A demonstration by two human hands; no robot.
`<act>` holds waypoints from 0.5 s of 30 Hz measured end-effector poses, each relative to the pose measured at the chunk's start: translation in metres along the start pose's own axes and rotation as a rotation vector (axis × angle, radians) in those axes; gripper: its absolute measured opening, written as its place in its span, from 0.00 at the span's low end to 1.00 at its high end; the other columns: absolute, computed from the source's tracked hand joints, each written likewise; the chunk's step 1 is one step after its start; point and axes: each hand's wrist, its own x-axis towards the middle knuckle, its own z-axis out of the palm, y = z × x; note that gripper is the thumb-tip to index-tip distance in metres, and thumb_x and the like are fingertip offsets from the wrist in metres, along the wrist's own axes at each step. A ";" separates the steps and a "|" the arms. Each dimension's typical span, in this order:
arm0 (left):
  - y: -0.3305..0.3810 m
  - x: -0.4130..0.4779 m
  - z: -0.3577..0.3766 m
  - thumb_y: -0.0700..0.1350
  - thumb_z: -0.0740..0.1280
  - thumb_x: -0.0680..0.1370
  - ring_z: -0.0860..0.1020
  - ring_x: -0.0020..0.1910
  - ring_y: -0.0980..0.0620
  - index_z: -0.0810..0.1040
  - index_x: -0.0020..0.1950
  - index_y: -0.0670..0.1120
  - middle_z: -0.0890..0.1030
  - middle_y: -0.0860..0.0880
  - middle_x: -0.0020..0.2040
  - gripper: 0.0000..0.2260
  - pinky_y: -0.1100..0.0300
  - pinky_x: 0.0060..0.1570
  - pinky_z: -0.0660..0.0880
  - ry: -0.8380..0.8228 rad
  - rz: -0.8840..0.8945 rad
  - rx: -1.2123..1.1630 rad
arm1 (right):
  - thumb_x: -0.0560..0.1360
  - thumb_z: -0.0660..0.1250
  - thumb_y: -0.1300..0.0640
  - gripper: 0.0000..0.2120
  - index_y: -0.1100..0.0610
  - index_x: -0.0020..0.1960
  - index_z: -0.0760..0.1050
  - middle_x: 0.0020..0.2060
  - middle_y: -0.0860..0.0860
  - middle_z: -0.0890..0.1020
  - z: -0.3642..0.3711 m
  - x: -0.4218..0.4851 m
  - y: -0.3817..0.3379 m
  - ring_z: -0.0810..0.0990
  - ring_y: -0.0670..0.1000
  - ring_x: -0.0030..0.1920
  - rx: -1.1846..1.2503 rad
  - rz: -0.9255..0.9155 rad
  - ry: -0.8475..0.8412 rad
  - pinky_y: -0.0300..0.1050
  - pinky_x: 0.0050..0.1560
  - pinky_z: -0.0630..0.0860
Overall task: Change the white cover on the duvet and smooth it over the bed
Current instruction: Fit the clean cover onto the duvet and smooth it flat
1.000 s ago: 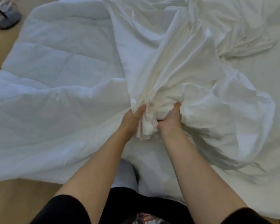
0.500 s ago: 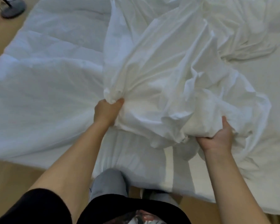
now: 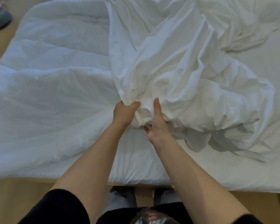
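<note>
The bare white duvet (image 3: 52,88) lies spread over the left half of the bed, hanging a little over the near and left edges. The crumpled white cover (image 3: 176,65) is heaped across the middle and right of the bed. My left hand (image 3: 124,113) grips a bunched fold of the cover at its near edge. My right hand (image 3: 157,123) holds the same bunch just to the right, thumb pointing up along the cloth and fingers tucked underneath. The two hands almost touch.
The white mattress sheet (image 3: 257,172) shows bare at the near right. Wooden floor (image 3: 14,196) runs along the near and left sides. A grey round base (image 3: 0,20) with a thin black rod stands on the floor at the far left. My legs stand at the bed's near edge.
Half a second ago my hands were wide apart, stretching the cover's edge. The right hand has come back left beside the left hand, gathering the cloth into a bunch again.
</note>
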 end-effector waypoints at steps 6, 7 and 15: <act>0.009 0.001 -0.021 0.54 0.71 0.65 0.80 0.52 0.48 0.78 0.49 0.51 0.81 0.51 0.46 0.15 0.53 0.54 0.76 -0.186 0.109 -0.036 | 0.72 0.70 0.47 0.27 0.60 0.65 0.71 0.60 0.56 0.78 0.044 0.040 -0.015 0.79 0.57 0.56 0.141 -0.175 0.227 0.53 0.58 0.76; 0.010 0.003 -0.025 0.56 0.71 0.66 0.80 0.52 0.48 0.79 0.51 0.50 0.81 0.51 0.47 0.17 0.53 0.55 0.76 -0.217 0.131 -0.017 | 0.72 0.71 0.49 0.27 0.60 0.66 0.70 0.61 0.54 0.77 0.043 0.046 -0.020 0.78 0.56 0.57 0.075 -0.234 0.307 0.52 0.60 0.75; 0.048 0.038 -0.115 0.56 0.69 0.73 0.77 0.38 0.54 0.79 0.46 0.48 0.78 0.55 0.38 0.12 0.60 0.41 0.70 -0.155 0.220 0.106 | 0.72 0.63 0.70 0.18 0.66 0.62 0.74 0.59 0.58 0.79 0.086 0.044 -0.066 0.80 0.57 0.55 0.010 -0.577 0.471 0.48 0.50 0.79</act>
